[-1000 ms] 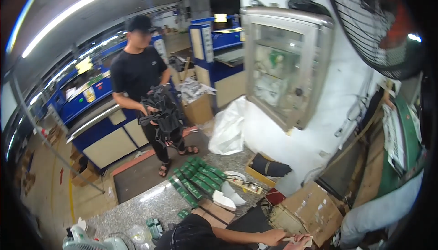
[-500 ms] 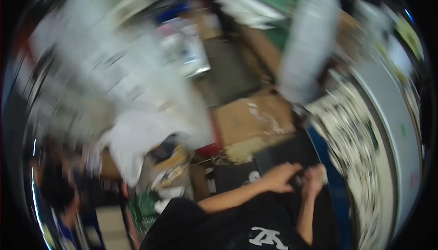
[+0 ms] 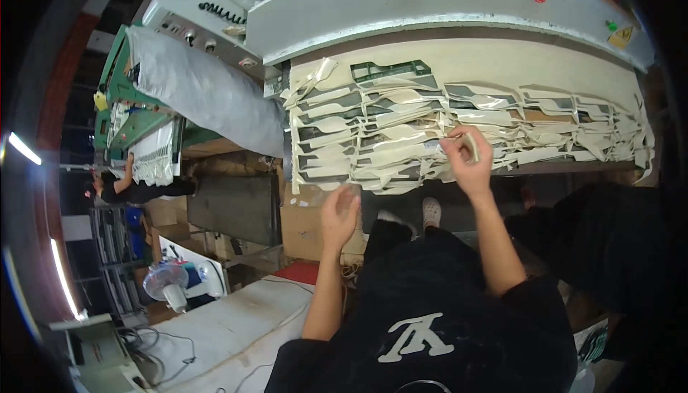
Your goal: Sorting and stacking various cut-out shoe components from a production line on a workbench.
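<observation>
A wide cream sheet [image 3: 466, 63], cut into many slots and hanging strips, spreads across the machine bed in front of me. My right hand [image 3: 474, 167] is raised at the near edge of the strips, its fingers closed round a small cream piece [image 3: 471, 147]. My left hand [image 3: 340, 215] hovers short of the sheet's near left corner, holding nothing, thumb and fingers apart. Among the strips at the back lies a dark green frame-like piece [image 3: 389, 71].
A grey machine beam [image 3: 444, 6] with green and red buttons runs behind the sheet. Left of it hangs a large grey-wrapped roll [image 3: 204, 92]. A fan [image 3: 168, 283] stands by a white table [image 3: 215, 339]. One person [image 3: 132, 188] works far left; another in black [image 3: 595, 242] is close right.
My view has swung right, bringing the cut sheet and machine in front of me. My hands, earlier close together, are now apart and raised toward the sheet's near edge.
</observation>
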{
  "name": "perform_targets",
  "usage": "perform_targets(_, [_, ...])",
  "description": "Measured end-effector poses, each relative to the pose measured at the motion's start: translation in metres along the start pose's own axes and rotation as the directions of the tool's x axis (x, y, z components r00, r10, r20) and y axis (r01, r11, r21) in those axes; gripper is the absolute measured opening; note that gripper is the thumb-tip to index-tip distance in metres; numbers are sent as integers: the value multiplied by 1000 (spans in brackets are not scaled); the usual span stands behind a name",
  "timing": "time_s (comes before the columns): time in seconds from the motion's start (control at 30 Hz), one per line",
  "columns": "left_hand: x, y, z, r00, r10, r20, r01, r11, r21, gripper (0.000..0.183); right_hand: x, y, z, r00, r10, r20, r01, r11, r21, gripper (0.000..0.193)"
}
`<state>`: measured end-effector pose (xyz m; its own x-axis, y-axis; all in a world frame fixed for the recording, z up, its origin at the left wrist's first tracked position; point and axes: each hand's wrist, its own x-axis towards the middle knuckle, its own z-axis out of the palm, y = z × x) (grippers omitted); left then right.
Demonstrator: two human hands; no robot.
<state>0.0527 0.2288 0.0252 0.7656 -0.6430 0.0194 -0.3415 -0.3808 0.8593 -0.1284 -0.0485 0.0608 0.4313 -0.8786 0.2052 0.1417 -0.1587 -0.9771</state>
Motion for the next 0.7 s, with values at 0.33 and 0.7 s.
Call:
perform_targets(0.33, [263, -27, 51, 939, 324, -115, -302, 938, 172, 74, 186, 85, 50, 959, -179, 222, 284, 646, -708, 36])
perform_targets(0.7, [289, -58, 85, 929, 366, -52, -344, 909, 236, 65, 189, 164, 51, 975, -35, 217, 170, 746, -644, 38])
